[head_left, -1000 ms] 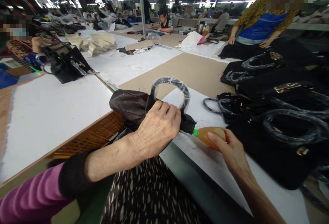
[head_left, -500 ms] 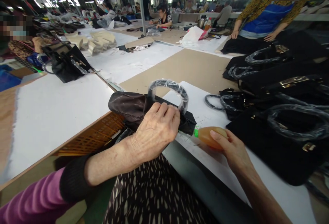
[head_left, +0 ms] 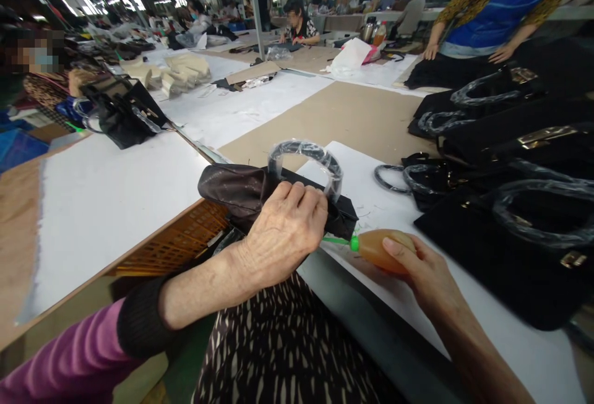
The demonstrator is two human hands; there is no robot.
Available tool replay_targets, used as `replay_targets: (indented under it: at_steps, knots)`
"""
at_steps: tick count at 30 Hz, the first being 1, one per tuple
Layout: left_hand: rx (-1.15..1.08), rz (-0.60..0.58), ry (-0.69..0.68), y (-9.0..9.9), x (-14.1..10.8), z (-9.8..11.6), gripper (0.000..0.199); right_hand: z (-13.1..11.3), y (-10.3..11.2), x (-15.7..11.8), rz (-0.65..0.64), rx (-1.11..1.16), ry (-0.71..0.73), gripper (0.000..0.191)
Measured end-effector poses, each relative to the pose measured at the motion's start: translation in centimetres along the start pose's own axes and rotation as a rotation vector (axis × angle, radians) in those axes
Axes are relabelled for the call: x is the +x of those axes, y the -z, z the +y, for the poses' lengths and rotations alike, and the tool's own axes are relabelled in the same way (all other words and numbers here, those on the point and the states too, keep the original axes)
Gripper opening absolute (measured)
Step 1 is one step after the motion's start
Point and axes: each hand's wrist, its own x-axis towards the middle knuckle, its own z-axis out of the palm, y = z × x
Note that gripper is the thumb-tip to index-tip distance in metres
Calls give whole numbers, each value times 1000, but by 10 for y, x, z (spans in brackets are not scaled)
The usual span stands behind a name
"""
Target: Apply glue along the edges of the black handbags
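Note:
My left hand [head_left: 288, 231] is closed over the upper edge of a black handbag [head_left: 346, 212], below its plastic-wrapped handle [head_left: 309, 147]. Dark brown lining [head_left: 232, 187] bulges out at the bag's left end. In my right hand [head_left: 422, 262] is a soft squeeze bottle [head_left: 383, 248] of amber liquid, lying on its side with its green cap and thin nozzle [head_left: 337, 240] pointing left. The nozzle runs close under the bag's lower right edge; whether it touches the bag I cannot tell. The bag's underside is hidden by my left hand.
Several black handbags [head_left: 492, 249] with wrapped handles crowd the table at right. Another black bag [head_left: 123, 116] stands at left near a masked person. Across the table a person in a blue apron [head_left: 494, 20] rests both hands on black material. An orange crate [head_left: 174, 240] sits below the table edge.
The green nozzle, mostly hidden before, now shows under the bag's edge, the bottle sitting slightly lower against the bag. The whole view has shifted a little. Both hands keep their holds.

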Motion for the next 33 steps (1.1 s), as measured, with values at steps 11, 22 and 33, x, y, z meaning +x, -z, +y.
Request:
replay_targets:
  at_steps: [11, 22, 33]
  knots:
    - [7, -22, -6, -1, -2, 1, 28, -10, -8, -20, -87, 11, 13, 41]
    - [24, -22, 5, -1, -2, 2, 28, -16, -9, -34, -90, 9, 19, 42]
    - [6, -49, 3, 0, -3, 1, 29, -17, -17, -39, -66, 16, -3, 41]
